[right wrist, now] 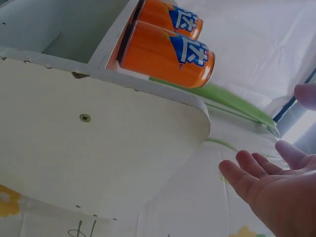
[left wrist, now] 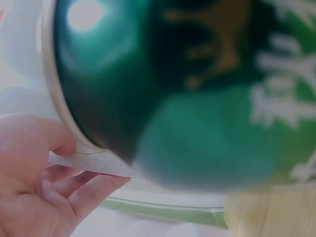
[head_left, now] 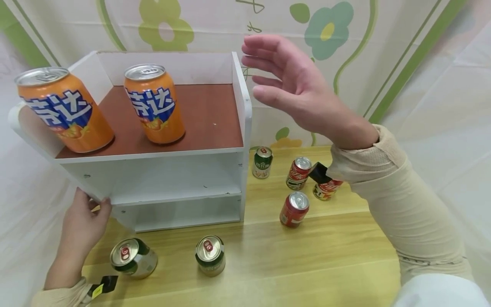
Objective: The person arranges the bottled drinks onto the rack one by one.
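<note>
A small white shelf (head_left: 246, 128) with a brown top stands on the wooden table. Two orange soda cans (head_left: 154, 104) are upright on its top, at the left and the middle. Low on the shelf's left side, my left hand (head_left: 85, 219) grips the edge of the side panel between thumb and fingers. In the left wrist view a green can (left wrist: 207, 133) looms in front of that hand (left wrist: 44, 173). My right hand (head_left: 293, 81) is raised beside the shelf's upper right side, fingers extended and holding nothing; the right wrist view shows it apart from the side panel (right wrist: 98, 148).
In front of the shelf stand two green cans (head_left: 143, 260) with gold lids. Right of it are another green can (head_left: 262, 164) and several red cans (head_left: 294, 209) on the table (head_left: 326, 251). A flower-patterned curtain (head_left: 284, 21) hangs behind.
</note>
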Tool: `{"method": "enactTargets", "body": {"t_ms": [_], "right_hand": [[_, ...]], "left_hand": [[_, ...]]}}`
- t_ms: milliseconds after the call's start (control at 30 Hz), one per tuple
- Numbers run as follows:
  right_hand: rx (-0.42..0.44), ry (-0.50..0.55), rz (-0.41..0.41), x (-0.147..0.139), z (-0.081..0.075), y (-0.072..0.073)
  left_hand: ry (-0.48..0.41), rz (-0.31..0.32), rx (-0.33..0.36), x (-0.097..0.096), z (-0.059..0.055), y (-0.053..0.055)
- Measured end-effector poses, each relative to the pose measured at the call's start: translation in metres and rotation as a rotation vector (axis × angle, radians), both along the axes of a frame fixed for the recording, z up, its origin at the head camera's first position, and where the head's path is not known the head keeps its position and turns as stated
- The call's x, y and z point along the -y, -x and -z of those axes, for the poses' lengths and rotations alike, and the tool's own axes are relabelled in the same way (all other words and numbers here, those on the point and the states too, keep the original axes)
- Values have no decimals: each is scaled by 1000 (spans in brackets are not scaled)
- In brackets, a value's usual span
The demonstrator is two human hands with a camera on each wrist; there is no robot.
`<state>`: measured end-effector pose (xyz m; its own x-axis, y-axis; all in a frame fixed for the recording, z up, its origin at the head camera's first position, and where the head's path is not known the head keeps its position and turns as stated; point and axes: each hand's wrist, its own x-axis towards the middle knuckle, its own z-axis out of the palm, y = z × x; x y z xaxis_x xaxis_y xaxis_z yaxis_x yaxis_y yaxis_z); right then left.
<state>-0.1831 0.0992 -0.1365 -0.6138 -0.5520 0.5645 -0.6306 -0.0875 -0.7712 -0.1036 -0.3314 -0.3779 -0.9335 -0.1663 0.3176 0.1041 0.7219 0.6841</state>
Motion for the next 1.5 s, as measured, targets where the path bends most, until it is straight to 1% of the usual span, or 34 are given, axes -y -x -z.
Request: {"method": "enactTargets", "body": {"t_ms": [133, 233, 367, 467, 633, 800, 933, 1100, 1333, 1500], "right_hand": [[-8, -4, 9, -9, 6, 2], [-18, -11, 11, -20, 17, 3], [0, -13, 27, -38, 34, 1], [12, -14, 38, -49, 43, 0], [46, -29, 30, -60, 56, 2], [65, -38, 12, -70, 74, 4], [84, -28, 19, -80, 87, 4], [118, -29, 6, -93, 107, 6], [174, -122, 17, -108, 135, 8], [198, -119, 15, -120, 165, 10]], "left_hand": [[-2, -5, -1, 0, 1, -2], [-1, -14, 3, 1, 2, -4], [7, -17, 9, 0, 1, -3], [10, -10, 4, 0, -1, -1], [-1, -5, -2, 0, -2, -1], [-1, -5, 0, 0, -1, -1], [11, -14, 10, -1, -1, -1], [15, -18, 14, -1, -2, -1], [9, -20, 11, 0, -1, -1], [13, -16, 10, 0, -1, 0]]}}
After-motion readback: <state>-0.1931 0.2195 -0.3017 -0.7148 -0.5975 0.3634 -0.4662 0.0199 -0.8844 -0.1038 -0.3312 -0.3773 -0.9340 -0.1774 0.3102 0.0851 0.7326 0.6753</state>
